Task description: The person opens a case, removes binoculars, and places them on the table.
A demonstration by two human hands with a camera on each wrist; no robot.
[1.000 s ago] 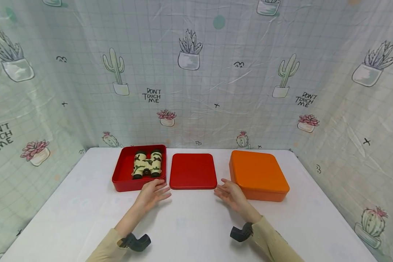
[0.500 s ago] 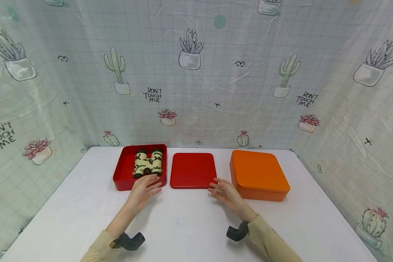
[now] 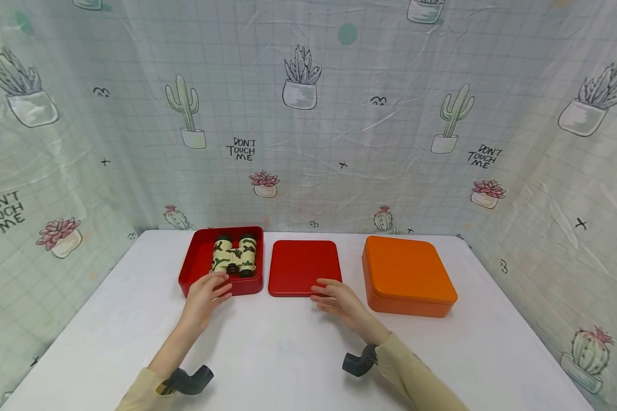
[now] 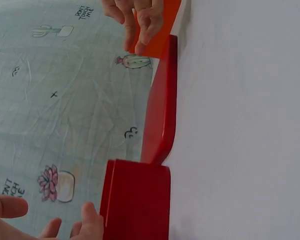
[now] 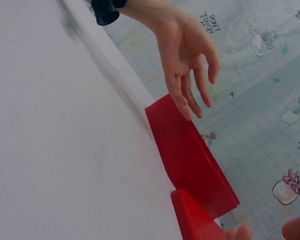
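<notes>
Camouflage binoculars (image 3: 233, 255) lie in an uncovered red box (image 3: 247, 287) at the back left of the table. My left hand (image 3: 199, 301) hovers at the box's front edge, its fingers relaxed and holding nothing. In the right wrist view, that left hand (image 5: 182, 52) hangs above the rim of the red box (image 5: 187, 157). A flat red lid (image 3: 304, 265) lies to the right of the box. My right hand (image 3: 343, 305) is over the lid's front right corner, fingers loosely extended, with nothing in its grasp.
A closed orange box (image 3: 408, 268) stands right of the lid on the white table (image 3: 288, 359). Behind and on both sides hangs a curtain (image 3: 319, 188) printed with cacti. Each wrist carries a dark camera mount (image 3: 187, 381).
Both hands have shifted left: the left hand along the front of the red box, the right hand from beside the orange box to over the lid's corner. The boxes, lid and binoculars stay put.
</notes>
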